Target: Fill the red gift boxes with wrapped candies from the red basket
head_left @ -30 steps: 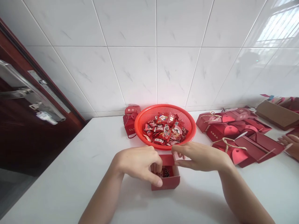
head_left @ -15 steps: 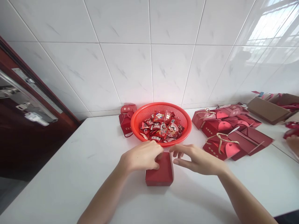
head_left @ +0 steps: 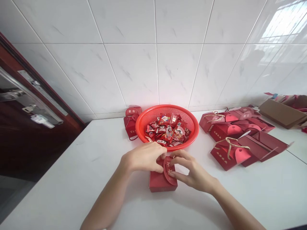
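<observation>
red cardboard gift box [head_left: 161, 182] sits with its lid down on the white tabletop [head_left: 72, 169], its heart-shaped flap [head_left: 168, 169] raised and pinched by the right hand [head_left: 192, 172], whose fingers [head_left: 173, 174] are nearly closed on it. the left hand's [head_left: 144, 157] fingers [head_left: 161, 156] press the box's far edge. just beyond, a round red plastic mesh basket [head_left: 194, 127] holds a heap of red-wrapped candies [head_left: 165, 134].
</observation>
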### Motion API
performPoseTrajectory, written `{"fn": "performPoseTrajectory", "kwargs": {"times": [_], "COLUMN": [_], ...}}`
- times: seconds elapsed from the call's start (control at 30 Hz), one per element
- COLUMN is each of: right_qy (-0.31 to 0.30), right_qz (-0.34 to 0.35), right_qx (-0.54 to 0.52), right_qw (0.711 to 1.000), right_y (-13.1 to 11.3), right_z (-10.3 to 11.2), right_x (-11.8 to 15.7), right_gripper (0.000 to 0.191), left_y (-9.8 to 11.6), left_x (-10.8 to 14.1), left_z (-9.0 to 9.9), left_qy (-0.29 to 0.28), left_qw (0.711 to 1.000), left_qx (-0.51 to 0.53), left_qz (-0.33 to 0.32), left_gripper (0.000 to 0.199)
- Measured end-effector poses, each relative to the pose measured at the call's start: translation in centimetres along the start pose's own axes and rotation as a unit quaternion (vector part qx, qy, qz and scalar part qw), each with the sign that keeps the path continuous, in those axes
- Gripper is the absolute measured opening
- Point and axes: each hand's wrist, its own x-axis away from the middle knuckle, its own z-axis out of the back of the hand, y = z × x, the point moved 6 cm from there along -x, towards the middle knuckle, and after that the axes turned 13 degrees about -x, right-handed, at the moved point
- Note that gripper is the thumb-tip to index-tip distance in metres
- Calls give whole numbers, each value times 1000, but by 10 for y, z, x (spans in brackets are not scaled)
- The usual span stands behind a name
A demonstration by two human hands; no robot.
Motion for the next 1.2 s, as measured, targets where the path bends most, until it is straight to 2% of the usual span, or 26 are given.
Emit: {"fn": "performPoseTrajectory", "kwargs": {"times": [0.13, 0.23, 0.37, 0.5, 0.67, 0.8, 0.93, 1.07, 1.2], "right_qy": [9, 12, 11, 12, 20, 38, 47, 41, 23], "right_qz": [0, -3, -11, -13, 2, 26, 50, 53, 55], "right_qx": [5, 0, -3, -4, 15, 30, 38, 39, 25], "right_qw": [1000, 1000, 1000, 1000, 1000, 998, 997, 997, 998], "right_y": [4, 5, 5, 5, 5, 2, -1, -2, -5], "right_z": [-2, -2, -2, -1, 0, 2, 0, -3, -6], "right_x": [3, 3, 4, 4, 5, 6, 6, 4, 1], "right_gripper": [14, 13, 13, 14, 15, 12, 9, 6, 8], "left_y": [-17, -27, -31, -28, -26, -21, -16, -6, 7], "left_x": [19, 30, 36, 32, 16, 8, 5, -1, -7], "left_z": [15, 19, 19, 15, 3, -5, -7, -9, -15], "left_qy": [32, 25, 8, -19, -44, -42, -36, -35, -58], "left_qw": [998, 996, 996, 996, 997, 996, 996, 996, 997], "left_qx": [33, 49, 81, 85, 28, 5, -19, -50, -30], "left_qz": [40, 67, 47, 15, 63, 79, 82, 72, 30], "left_gripper": [14, 10, 15, 22, 23, 29, 22, 22, 29]}}
